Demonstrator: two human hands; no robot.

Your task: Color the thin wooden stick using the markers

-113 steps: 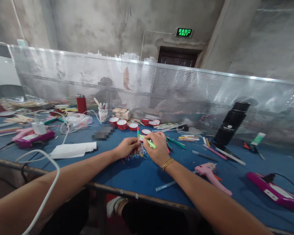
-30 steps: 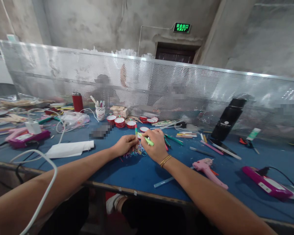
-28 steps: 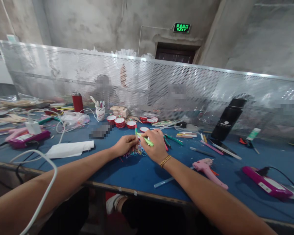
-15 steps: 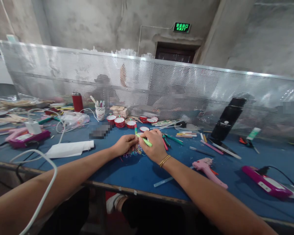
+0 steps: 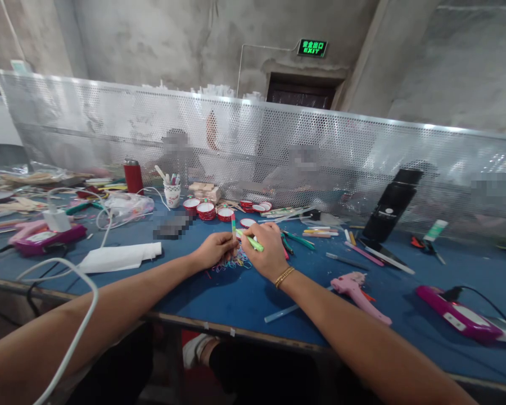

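My left hand [image 5: 213, 250] is closed on a slim upright stick [image 5: 233, 226], whose top part is banded in red, green and other colours. My right hand [image 5: 266, 250] wraps round a light green marker pen [image 5: 253, 242] that slants towards the stick. The pen's tip is close beside the stick; I cannot tell whether they touch. Below the hands lies a tangle of thin coloured strings [image 5: 236, 261]. Just beyond them on the table sit several red-and-white round caps [image 5: 206, 209].
On the right lie a pink glue gun [image 5: 360, 295], a purple power strip [image 5: 457, 315] and a black bottle [image 5: 390, 211]. A white roll [image 5: 120, 257] and a loose white cable [image 5: 90, 315] are on the left. A perforated metal screen [image 5: 253, 146] borders the blue table [image 5: 202, 306].
The marker pen and right hand have shifted very slightly right, so more of the stick shows. The left hand has barely moved.
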